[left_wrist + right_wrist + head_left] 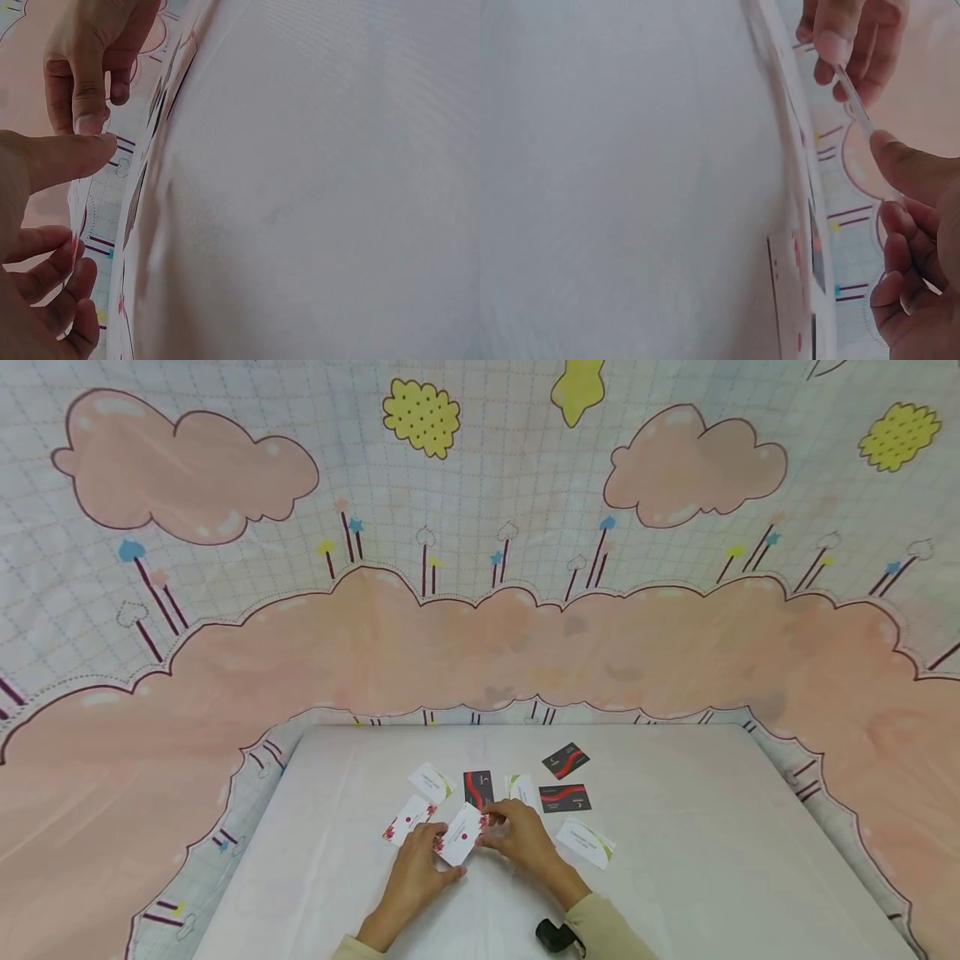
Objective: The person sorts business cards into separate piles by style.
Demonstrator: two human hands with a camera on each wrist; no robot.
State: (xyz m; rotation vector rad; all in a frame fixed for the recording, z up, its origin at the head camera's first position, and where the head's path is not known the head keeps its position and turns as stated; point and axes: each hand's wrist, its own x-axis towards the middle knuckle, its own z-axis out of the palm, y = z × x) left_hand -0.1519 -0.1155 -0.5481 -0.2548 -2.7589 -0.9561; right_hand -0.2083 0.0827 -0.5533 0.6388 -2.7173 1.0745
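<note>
A white business card with red floral corners point(460, 837) is held between both hands just above the table; whether it is one card or a thin stack, I cannot tell. My left hand point(415, 875) grips its left side, thumb at the near edge. On the right side, my right hand point(525, 842) pinches the card between thumb and fingers. The right wrist view shows the card edge-on point(857, 101). A matching red-and-white card point(408, 819) lies just beyond the left hand. Behind the held card are a black-and-red card point(478, 787) and a white-and-green card point(522, 789).
Another white-and-green card point(431, 782) lies at the back left. Two black cards with red waves point(566, 798) sit right of the hands, near a white-and-green card point(587, 842). A black object point(555, 935) lies by the right sleeve on the white table point(712, 860).
</note>
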